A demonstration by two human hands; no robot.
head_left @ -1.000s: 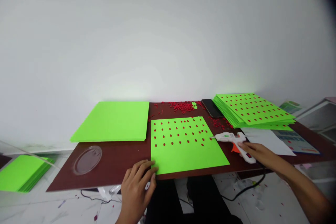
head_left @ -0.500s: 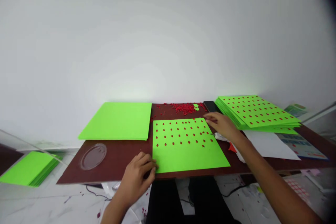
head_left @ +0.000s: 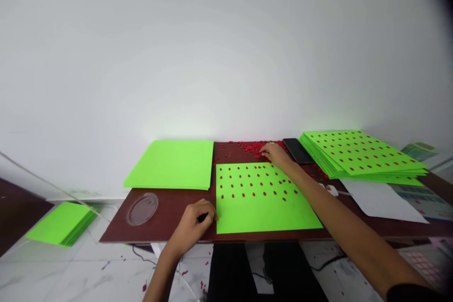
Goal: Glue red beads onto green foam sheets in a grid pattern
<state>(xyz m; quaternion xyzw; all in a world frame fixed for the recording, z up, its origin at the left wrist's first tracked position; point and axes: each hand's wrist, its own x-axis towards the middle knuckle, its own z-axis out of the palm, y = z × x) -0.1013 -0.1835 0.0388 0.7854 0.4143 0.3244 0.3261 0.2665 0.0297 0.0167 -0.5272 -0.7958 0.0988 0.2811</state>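
A green sheet (head_left: 265, 214) lies on the dark red table, with rows of small red pieces across its far and middle parts and a bare near strip. Beside its left edge rests my left hand (head_left: 198, 219), fingers curled together; whether anything is between them is hidden. My right hand (head_left: 275, 153) reaches over the far edge of the sheet, its fingertips at a pile of small red pieces (head_left: 250, 147). Its thumb and fingers are pinched, and anything between them is too small to make out.
Plain green sheets (head_left: 171, 165) are stacked at the left, dotted ones (head_left: 361, 151) at the right. A black phone (head_left: 297, 151), white paper (head_left: 384, 200) and a clear round lid (head_left: 142, 208) lie on the table. More green sheets (head_left: 62, 222) sit on the floor.
My right hand has moved from the sheet's far right corner to the red pile. The view has shifted a little to the left. My left hand stays by the sheet's left edge.
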